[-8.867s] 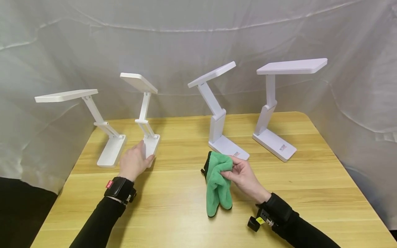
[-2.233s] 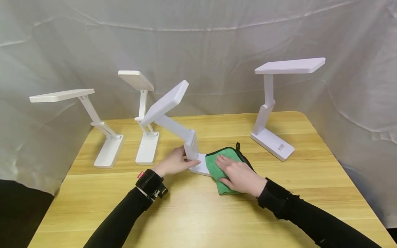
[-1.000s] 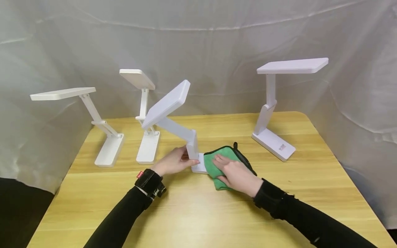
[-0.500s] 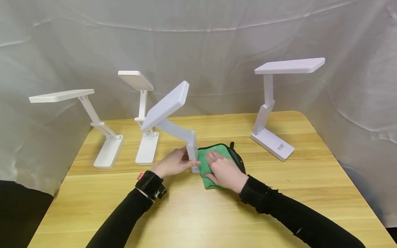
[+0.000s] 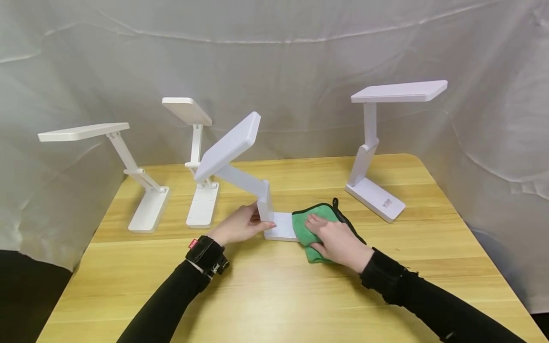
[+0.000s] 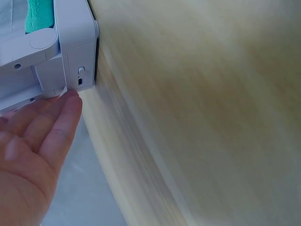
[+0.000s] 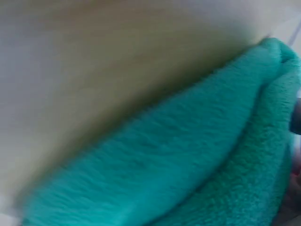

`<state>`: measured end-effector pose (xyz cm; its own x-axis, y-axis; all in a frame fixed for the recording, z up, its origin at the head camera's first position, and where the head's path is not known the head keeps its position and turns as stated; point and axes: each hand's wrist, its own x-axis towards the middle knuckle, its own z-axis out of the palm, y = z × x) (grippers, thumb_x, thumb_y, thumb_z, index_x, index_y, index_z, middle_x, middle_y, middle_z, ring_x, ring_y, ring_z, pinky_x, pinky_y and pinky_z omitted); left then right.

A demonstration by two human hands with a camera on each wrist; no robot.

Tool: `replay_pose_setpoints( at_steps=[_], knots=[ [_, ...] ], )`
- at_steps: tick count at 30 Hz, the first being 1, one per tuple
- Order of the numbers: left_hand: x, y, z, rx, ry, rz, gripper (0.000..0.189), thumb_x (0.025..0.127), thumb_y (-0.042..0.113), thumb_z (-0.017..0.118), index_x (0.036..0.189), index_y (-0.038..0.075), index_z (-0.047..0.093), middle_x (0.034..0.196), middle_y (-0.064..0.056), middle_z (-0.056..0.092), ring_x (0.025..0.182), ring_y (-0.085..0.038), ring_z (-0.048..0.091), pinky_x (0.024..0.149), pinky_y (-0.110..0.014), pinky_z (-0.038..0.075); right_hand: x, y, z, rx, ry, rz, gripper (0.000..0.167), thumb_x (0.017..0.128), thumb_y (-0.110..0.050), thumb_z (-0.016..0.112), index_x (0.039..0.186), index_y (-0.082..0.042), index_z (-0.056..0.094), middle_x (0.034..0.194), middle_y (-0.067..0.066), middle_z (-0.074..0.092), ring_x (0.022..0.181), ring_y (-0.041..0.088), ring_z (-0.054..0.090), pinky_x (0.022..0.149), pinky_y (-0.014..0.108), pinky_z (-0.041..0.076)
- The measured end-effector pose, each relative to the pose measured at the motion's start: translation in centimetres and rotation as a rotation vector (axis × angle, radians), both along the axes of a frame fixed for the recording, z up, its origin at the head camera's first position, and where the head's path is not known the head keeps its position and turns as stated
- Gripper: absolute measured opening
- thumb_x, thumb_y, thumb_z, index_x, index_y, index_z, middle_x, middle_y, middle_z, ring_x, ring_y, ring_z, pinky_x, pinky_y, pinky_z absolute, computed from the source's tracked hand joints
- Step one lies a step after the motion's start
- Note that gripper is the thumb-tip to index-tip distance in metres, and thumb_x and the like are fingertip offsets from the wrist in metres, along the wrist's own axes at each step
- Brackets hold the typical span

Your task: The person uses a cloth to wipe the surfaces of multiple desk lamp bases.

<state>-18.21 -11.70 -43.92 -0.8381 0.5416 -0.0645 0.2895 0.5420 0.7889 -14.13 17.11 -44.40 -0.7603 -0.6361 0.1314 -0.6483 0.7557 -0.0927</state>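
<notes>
Gripping the lamp (image 5: 242, 181) low down: head view, left hand (image 5: 240, 226) clamped on the lower stem, thumb in front, fingers partly hidden behind it. Lamp stands mid-table (image 5: 257, 295), upper arm slanting up leftward, head panel (image 5: 229, 145) tilted. Right hand (image 5: 340, 242) lies on a green cloth (image 5: 302, 232) — fingers together on top, thumb apart below them; cannot tell whether they pinch a fold. Cloth covers the right part of the white base (image 5: 281, 227), dark-edged, near side crumpled. Other white lamps: two to the left (image 5: 125, 153) (image 5: 196, 143), one to the right (image 5: 362, 164).

Left wrist view: left fingers close together, tips at the corner of the lamp's end face, which carries a small switch (image 6: 81, 70) and a socket (image 6: 80, 81).

Right wrist view: cloth plush, creased lengthwise, partly blurred — grip of the right fingers hidden.
</notes>
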Motion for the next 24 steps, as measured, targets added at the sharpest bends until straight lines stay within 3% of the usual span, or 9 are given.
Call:
replay_pose_setpoints(
  at_steps=[6, 10, 17, 20, 24],
  knots=[
    [0.1, -0.2, -0.1, 0.004, 0.021, -0.013, 0.072, 0.097, 0.036, 0.067, 0.150, -0.001, 0.037, 0.135, -0.024, 0.063, 0.123, -0.034, 0.065, 0.102, -0.041, 0.056, -0.8, -3.9, -0.1, 0.011, 0.079, 0.021, 0.066, 0.087, -0.043, 0.077, 0.129, 0.006, 0.063, 0.134, 0.024, 0.065, 0.126, 0.037, 0.063, 0.084, 0.045, 0.062],
    [-0.1, -0.1, -0.2, -0.005, 0.027, -0.019, 0.074, 0.097, 0.040, 0.066, 0.151, -0.001, 0.037, 0.138, -0.023, 0.061, 0.125, -0.034, 0.064, 0.103, -0.041, 0.055, -0.9, -5.0, -0.4, -0.003, 0.073, 0.051, 0.066, 0.089, -0.041, 0.076, 0.133, 0.005, 0.061, 0.138, 0.023, 0.063, 0.129, 0.036, 0.061, 0.086, 0.044, 0.062],
    [-0.1, 0.0, -0.1, -0.012, 0.002, 0.007, 0.069, 0.096, 0.036, 0.068, 0.148, -0.001, 0.041, 0.135, -0.023, 0.063, 0.123, -0.034, 0.065, 0.103, -0.042, 0.055, -0.3, -0.6, -0.3, -0.043, -0.033, 0.041, 0.059, 0.086, -0.027, 0.080, 0.137, -0.004, 0.061, 0.142, 0.018, 0.060, 0.126, 0.033, 0.063, 0.083, 0.045, 0.062],
    [0.0, 0.0, -0.1, -0.002, 0.003, 0.007, 0.068, 0.096, 0.036, 0.068, 0.147, 0.000, 0.042, 0.133, -0.022, 0.064, 0.122, -0.033, 0.066, 0.103, -0.041, 0.055, -0.2, 1.0, -0.3, -0.054, -0.028, 0.030, 0.060, 0.085, -0.026, 0.082, 0.136, -0.004, 0.062, 0.140, 0.018, 0.062, 0.123, 0.033, 0.065, 0.079, 0.044, 0.062],
    [-0.1, 0.1, -0.3, -0.001, 0.013, -0.003, 0.068, 0.096, 0.036, 0.068, 0.147, -0.001, 0.041, 0.132, -0.022, 0.065, 0.121, -0.033, 0.066, 0.102, -0.040, 0.056, -0.4, 0.8, -0.3, -0.036, 0.003, 0.019, 0.060, 0.085, -0.030, 0.081, 0.135, -0.001, 0.063, 0.138, 0.021, 0.063, 0.120, 0.035, 0.067, 0.076, 0.045, 0.063]
  ],
)
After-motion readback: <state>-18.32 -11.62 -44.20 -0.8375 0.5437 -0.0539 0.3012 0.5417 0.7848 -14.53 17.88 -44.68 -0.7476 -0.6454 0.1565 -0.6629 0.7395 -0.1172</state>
